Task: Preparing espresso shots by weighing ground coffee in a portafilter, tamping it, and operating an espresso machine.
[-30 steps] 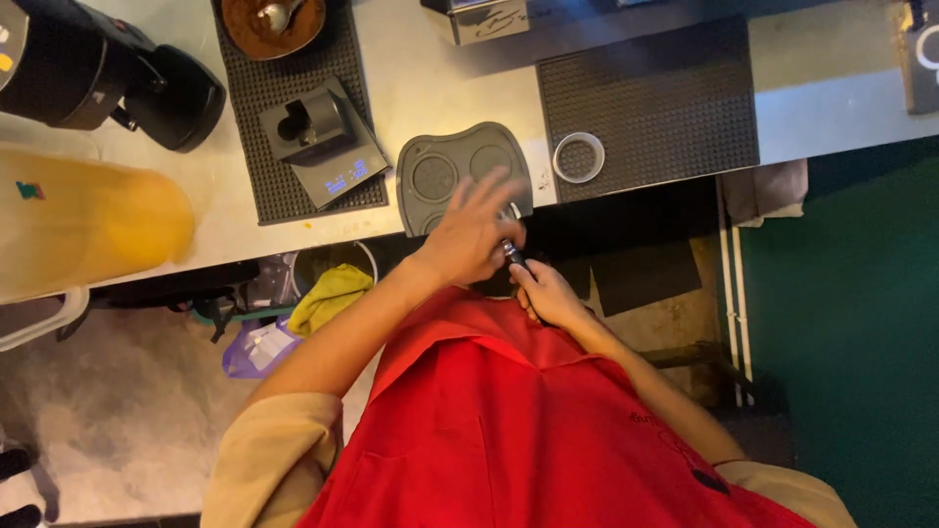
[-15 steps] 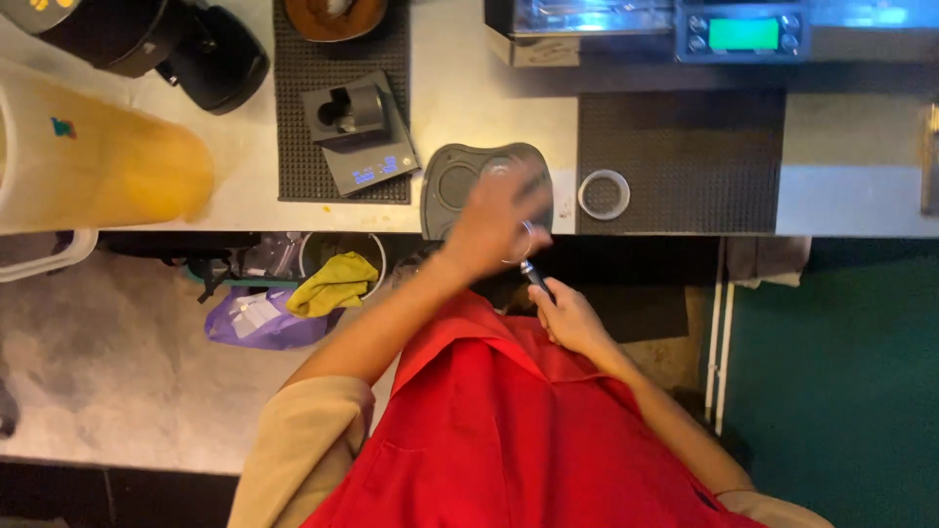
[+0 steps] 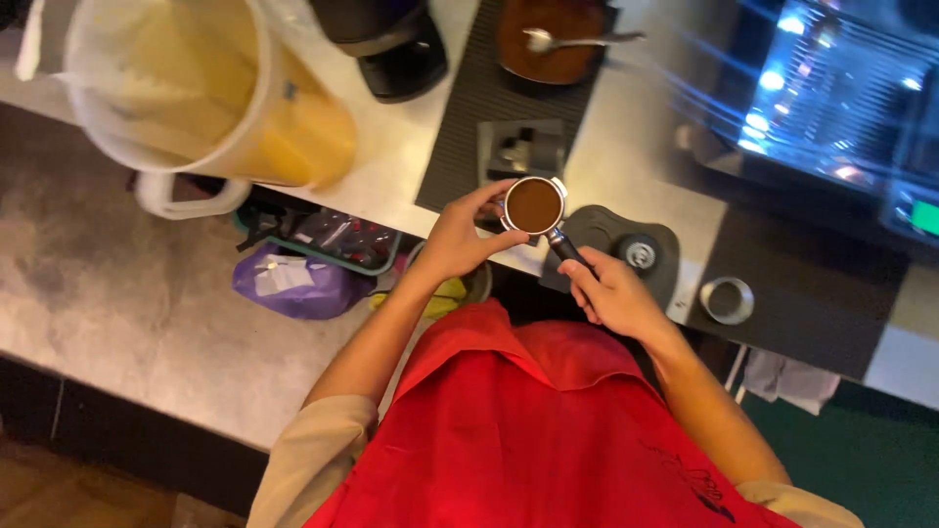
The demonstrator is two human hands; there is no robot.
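R hand [image 3: 616, 293] grips portafilter [image 3: 535, 205] handle, fingers closed; L hand [image 3: 460, 240] fingers curl round basket rim, over bench [image 3: 401, 161] front edge. Grounds sit level w/ rim, so a tilt could spill them. Beyond: tamp mat [image 3: 606, 235], bowl [image 3: 553, 39].

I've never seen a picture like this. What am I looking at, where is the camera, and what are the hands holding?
There is no machine here: a person in a red apron works with bare hands. The camera sits on their head and looks straight down. The right hand grips the dark handle of a coffee filter holder full of brown grounds; the left hand steadies its metal rim. Below is a counter with a black ribbed mat, a bowl of grounds with a spoon, a yellow pitcher and a small metal ring.
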